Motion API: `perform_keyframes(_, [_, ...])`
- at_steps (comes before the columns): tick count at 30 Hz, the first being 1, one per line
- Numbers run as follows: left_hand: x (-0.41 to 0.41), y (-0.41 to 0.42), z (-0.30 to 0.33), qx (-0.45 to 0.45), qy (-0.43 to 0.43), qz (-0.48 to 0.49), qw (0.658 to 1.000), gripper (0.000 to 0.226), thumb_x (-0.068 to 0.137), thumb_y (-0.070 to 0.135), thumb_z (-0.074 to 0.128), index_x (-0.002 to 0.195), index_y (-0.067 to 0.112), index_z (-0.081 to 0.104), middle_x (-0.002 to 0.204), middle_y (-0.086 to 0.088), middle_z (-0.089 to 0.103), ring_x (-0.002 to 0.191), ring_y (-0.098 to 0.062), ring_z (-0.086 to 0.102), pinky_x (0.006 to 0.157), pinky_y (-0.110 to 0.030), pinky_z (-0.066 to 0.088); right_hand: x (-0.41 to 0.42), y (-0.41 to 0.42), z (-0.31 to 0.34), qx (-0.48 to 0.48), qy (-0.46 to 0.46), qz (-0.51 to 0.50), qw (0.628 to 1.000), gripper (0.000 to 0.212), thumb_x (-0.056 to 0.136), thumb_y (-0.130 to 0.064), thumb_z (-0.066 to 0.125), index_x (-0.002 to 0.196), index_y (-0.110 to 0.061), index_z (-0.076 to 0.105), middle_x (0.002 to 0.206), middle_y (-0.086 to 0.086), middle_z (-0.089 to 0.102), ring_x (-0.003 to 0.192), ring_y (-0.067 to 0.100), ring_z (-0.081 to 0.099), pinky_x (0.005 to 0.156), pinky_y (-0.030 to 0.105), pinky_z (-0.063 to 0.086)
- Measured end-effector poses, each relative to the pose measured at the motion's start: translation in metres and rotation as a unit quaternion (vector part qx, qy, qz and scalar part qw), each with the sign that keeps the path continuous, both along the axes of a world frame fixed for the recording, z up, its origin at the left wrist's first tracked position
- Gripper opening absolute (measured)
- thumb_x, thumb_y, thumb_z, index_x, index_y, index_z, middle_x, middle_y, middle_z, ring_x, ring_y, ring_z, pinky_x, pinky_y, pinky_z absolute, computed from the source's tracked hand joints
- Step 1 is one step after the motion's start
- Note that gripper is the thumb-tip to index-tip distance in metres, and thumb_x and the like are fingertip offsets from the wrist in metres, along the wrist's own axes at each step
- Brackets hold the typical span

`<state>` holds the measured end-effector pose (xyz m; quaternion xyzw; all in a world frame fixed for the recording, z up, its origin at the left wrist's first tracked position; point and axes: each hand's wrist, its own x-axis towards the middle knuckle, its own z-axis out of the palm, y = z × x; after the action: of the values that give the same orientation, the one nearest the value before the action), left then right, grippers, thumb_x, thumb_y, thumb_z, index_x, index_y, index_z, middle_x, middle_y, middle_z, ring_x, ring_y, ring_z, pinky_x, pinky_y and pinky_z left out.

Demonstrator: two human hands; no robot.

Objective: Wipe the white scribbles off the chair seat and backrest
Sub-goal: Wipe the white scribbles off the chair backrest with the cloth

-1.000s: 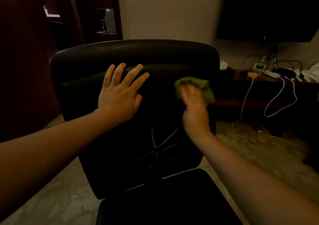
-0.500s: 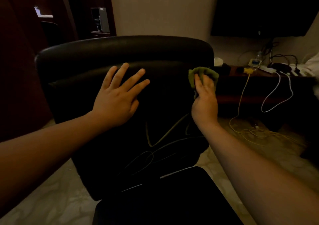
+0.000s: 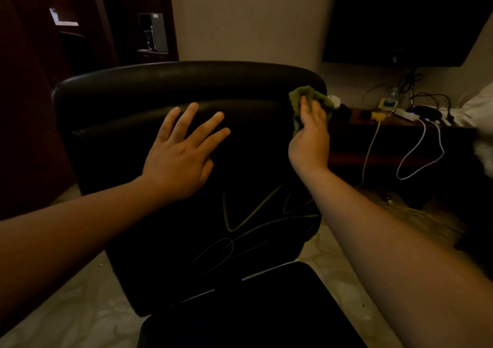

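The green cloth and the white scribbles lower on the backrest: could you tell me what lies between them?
In the head view, only the right hand holding the green cloth and bare dark backrest separate it from the white scribbles.

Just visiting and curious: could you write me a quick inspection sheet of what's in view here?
Surface: black chair backrest upright, seat below.
Job's things: white scribbles on the lower backrest; green cloth at its upper right edge.
Clutter: bottle and small items on the side table.
Hands: left hand flat on backrest; right hand grips the cloth.
Cables: yellow cable and white cable hang off the table.
Surroundings: dim room, pale wall, patterned floor.
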<state>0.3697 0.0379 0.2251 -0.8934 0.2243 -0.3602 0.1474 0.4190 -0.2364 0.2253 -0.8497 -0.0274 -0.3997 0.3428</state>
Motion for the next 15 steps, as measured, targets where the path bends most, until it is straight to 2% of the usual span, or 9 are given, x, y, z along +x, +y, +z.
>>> perform_keyframes(4, [0.001, -0.002, 0.002, 0.0, 0.007, -0.003, 1.0, 0.068, 0.093, 0.049, 0.031, 0.16, 0.032, 0.029, 0.171, 0.0, 0.02, 0.157, -0.037, 0.002, 0.126, -0.054, -0.004, 0.001, -0.001, 0.003, 0.043, 0.004, -0.024, 0.999, 0.065, 0.096, 0.006, 0.04, 0.155, -0.019, 0.032, 0.164, 0.003, 0.022, 0.152, 0.02, 0.013, 0.124, 0.041, 0.016])
perform_keyframes(7, [0.0, -0.001, 0.001, 0.001, 0.004, -0.001, 1.0, 0.068, 0.094, 0.049, 0.032, 0.16, 0.032, 0.028, 0.171, 0.0, 0.019, 0.157, -0.037, 0.001, 0.127, -0.055, -0.003, 0.001, -0.007, -0.002, 0.087, 0.026, -0.046, 0.995, 0.066, 0.096, 0.006, 0.038, 0.156, -0.023, 0.031, 0.164, 0.001, 0.021, 0.152, 0.021, 0.016, 0.123, 0.034, 0.013])
perform_keyframes(10, [-0.001, 0.002, 0.0, 0.0, 0.003, 0.005, 1.0, 0.068, 0.095, 0.047, 0.04, 0.16, 0.032, 0.026, 0.172, 0.001, 0.016, 0.157, -0.038, -0.001, 0.126, -0.055, -0.003, -0.01, -0.02, -0.025, 0.092, 0.072, -0.082, 0.99, 0.07, 0.096, 0.005, 0.038, 0.156, -0.026, 0.027, 0.165, -0.002, 0.02, 0.149, 0.022, 0.025, 0.115, 0.027, 0.02])
perform_keyframes(13, [-0.002, 0.003, -0.002, 0.0, -0.001, 0.008, 1.0, 0.07, 0.094, 0.046, 0.044, 0.16, 0.031, 0.026, 0.172, 0.0, 0.016, 0.157, -0.038, -0.001, 0.126, -0.056, -0.004, -0.043, -0.019, -0.076, 0.034, 0.081, -0.047, 0.995, 0.075, 0.095, 0.007, 0.041, 0.157, -0.028, 0.019, 0.166, -0.004, 0.015, 0.15, 0.023, 0.023, 0.118, 0.038, 0.03])
perform_keyframes(15, [0.0, 0.002, -0.002, -0.001, 0.001, 0.008, 1.0, 0.07, 0.095, 0.047, 0.043, 0.16, 0.032, 0.025, 0.172, 0.001, 0.014, 0.157, -0.038, -0.002, 0.126, -0.055, -0.006, -0.064, -0.019, -0.111, 0.011, 0.087, -0.037, 0.995, 0.077, 0.094, 0.01, 0.04, 0.158, -0.027, 0.019, 0.167, 0.0, 0.012, 0.152, 0.022, 0.015, 0.119, 0.045, 0.029])
